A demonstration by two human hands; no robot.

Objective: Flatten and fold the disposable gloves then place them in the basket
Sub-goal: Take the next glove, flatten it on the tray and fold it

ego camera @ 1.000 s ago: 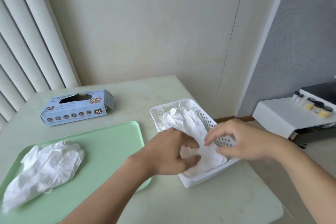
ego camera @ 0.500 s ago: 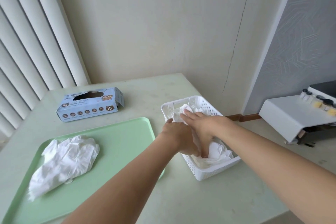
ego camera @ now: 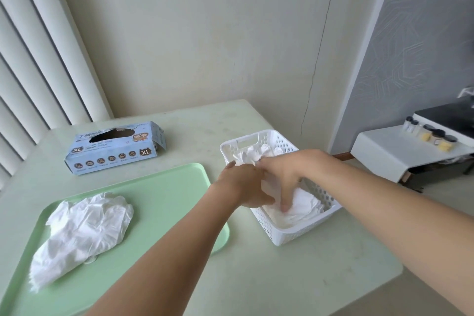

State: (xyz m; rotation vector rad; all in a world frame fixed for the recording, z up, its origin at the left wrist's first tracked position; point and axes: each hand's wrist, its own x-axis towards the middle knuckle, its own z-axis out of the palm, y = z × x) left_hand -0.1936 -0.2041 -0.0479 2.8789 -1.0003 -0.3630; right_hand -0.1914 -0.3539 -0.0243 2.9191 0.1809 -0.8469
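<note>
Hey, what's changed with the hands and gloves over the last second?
Both hands went down into the white basket: the left hand and right hand now press the folded gloves they held above it. The crumpled gloves on the green tray and the glove box stayed put.

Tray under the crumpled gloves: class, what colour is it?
Pale mint green tray, clearest in the head view.

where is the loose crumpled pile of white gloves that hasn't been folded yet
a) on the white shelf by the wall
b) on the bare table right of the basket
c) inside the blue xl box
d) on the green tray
d: the crumpled gloves lie on the green tray, left of the white basket, where both hands, left hand and right hand, press down on gloves already in it.
</note>
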